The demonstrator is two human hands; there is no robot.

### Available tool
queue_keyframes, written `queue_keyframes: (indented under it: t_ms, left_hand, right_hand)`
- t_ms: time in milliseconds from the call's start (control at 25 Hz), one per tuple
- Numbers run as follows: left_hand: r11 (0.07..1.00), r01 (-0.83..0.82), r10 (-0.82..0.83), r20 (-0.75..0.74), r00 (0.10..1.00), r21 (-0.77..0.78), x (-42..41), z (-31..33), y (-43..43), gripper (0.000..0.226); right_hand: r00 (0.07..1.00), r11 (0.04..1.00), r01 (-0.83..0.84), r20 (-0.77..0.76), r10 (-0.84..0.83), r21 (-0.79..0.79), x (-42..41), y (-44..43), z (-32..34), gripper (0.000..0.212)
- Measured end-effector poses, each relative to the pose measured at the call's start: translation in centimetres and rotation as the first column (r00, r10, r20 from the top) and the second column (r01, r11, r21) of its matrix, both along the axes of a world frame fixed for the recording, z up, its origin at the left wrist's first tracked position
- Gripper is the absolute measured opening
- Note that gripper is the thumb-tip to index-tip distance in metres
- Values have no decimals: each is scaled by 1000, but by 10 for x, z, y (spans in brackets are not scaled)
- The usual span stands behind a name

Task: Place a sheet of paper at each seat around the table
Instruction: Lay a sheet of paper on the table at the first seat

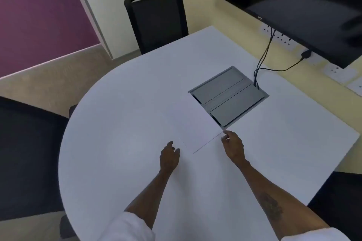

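A white sheet of paper (193, 123) lies near the middle of the white table (121, 115), its far corner overlapping the grey cable box. My right hand (234, 146) pinches the sheet's near right corner, which is slightly lifted and casts a thin shadow. My left hand (169, 155) rests by the near left corner, fingertips at the paper's edge; whether it grips the sheet is unclear. Whether this is one sheet or a small stack is hard to tell.
A grey cable box (228, 95) is set into the table. Black chairs stand at the far side (156, 19), at the left (29, 152) and at the lower right (340, 201). A black monitor (305, 6) hangs on the right wall, with cables (262, 60) running down.
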State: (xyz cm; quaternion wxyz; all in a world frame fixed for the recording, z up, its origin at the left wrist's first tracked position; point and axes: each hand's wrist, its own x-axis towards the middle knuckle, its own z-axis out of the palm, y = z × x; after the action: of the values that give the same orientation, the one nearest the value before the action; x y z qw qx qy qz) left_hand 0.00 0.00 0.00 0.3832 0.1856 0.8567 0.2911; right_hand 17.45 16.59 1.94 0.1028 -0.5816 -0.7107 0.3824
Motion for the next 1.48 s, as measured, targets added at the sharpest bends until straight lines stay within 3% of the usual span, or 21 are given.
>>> queue_keyframes:
  t_ms: [240,400,560,840,1120,1480]
  left_hand:
    - [951,-295,305,140,942,-89,19,-18,28,43]
    - [902,-419,430,131,893,-100,32,-29,48,42]
    - [858,-498,511,115,852,-125,39,-40,62,39]
    - [789,-594,608,57,792,-159,40,-48,82,38]
    - [774,-612,632,167,756,-159,38,-54,94,40]
    - [737,-672,672,182,717,-74,36,-69,88,31]
  right_hand:
    - [991,994,-94,87,98,-48,-2,48,-20,36]
    - [967,972,-234,101,235,-19,-9,71,-32,41]
    - [883,897,-439,158,441,-50,-20,77,-52,48]
    - [914,935,-354,217,344,11,-43,93,-73,50]
    - [879,936,-352,352,323,20,-51,92,-85,53]
    - [887,948,-318,359,289,24,-55,89,-91,52]
